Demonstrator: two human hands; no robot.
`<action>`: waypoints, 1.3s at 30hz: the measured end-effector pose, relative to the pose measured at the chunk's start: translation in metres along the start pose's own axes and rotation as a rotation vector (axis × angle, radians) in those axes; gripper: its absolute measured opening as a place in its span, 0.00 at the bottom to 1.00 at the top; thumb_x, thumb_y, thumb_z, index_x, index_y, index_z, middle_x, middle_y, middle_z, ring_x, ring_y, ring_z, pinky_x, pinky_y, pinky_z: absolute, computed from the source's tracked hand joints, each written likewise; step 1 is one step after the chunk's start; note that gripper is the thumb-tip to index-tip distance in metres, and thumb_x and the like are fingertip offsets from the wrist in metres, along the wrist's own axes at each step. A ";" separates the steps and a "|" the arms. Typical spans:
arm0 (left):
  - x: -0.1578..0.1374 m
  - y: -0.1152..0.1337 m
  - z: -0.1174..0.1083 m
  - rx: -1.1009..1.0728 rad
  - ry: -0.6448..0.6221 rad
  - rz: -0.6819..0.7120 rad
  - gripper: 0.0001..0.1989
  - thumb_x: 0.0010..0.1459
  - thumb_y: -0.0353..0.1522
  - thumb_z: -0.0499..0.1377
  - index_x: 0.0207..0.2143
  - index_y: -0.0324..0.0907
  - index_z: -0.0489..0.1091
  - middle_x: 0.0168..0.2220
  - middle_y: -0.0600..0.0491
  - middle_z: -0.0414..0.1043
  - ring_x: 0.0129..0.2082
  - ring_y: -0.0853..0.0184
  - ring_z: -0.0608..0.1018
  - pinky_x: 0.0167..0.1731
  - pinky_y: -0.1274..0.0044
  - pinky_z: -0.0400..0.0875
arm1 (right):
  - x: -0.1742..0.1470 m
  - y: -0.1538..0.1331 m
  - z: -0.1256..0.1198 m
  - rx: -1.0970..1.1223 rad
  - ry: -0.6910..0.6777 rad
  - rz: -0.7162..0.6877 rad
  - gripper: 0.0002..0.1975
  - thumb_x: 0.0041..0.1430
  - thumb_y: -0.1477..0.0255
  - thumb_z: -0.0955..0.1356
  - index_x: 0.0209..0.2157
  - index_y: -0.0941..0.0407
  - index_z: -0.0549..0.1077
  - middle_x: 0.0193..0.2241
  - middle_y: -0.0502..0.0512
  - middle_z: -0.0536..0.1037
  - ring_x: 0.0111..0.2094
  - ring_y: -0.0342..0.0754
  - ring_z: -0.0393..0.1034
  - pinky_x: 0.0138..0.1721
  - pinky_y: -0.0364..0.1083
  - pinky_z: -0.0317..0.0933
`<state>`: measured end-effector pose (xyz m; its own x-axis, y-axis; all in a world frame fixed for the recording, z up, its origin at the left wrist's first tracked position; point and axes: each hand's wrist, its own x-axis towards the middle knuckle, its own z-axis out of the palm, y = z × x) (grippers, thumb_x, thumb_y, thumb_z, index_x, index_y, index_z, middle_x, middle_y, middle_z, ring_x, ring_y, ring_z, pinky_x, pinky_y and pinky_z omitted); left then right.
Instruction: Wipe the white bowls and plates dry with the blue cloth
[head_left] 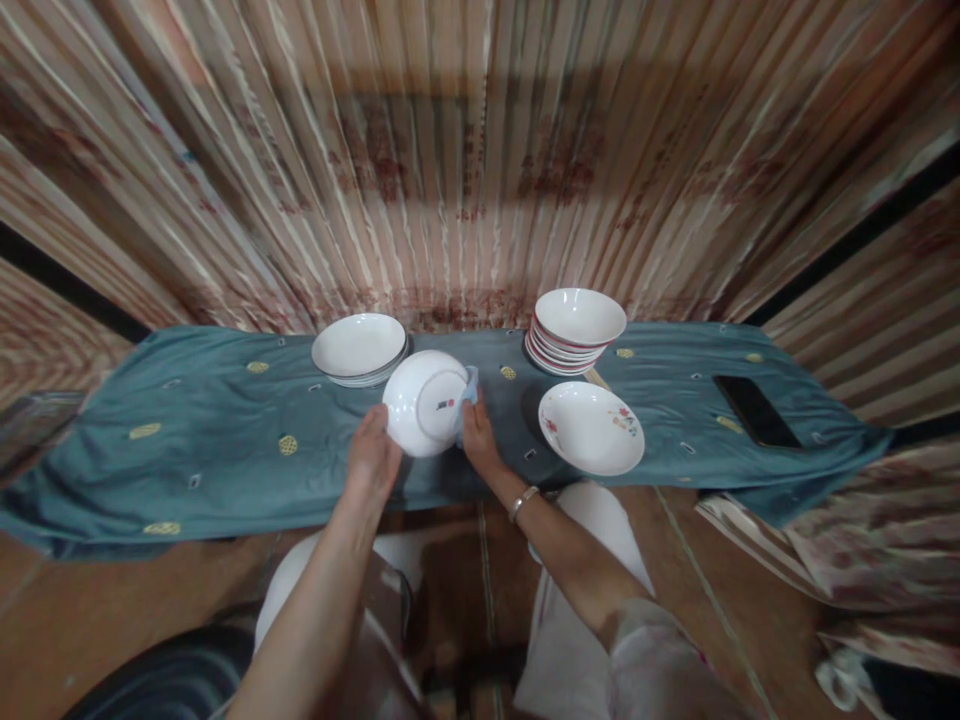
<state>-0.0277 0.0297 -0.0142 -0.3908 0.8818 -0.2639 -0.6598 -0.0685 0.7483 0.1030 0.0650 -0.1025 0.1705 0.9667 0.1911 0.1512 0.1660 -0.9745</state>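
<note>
A white plate (420,405) is held up over the table's front edge, its underside with a foot ring and a small printed mark facing me. My left hand (373,452) grips its left rim. At the right rim, my right hand (478,432) is closed on a light blue cloth (470,384) pressed against the plate. Behind and to the left is a stack of white plates (360,344). Right of my hands lies a white plate with a floral pattern (591,430), and behind it rises a stack of bowls with red rims (577,322).
A blue-green patterned cloth (232,440) covers the long narrow table. Toward its right end lies a black phone (757,411). Striped curtains (450,180) hang close behind the table. A dark round object (172,680) is at the lower left.
</note>
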 end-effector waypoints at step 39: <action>-0.004 -0.003 0.003 0.025 -0.124 0.019 0.13 0.44 0.31 0.69 0.23 0.38 0.66 0.20 0.59 0.69 0.21 0.76 0.71 0.26 0.83 0.67 | -0.028 -0.049 -0.004 -0.684 -0.286 -0.628 0.35 0.65 0.61 0.57 0.66 0.67 0.43 0.67 0.71 0.44 0.68 0.58 0.31 0.65 0.60 0.41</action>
<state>-0.0229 0.0278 -0.0135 -0.3195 0.9315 -0.1737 -0.6366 -0.0752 0.7675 0.0946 0.0293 -0.0591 -0.3639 0.7664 0.5293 0.6829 0.6060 -0.4079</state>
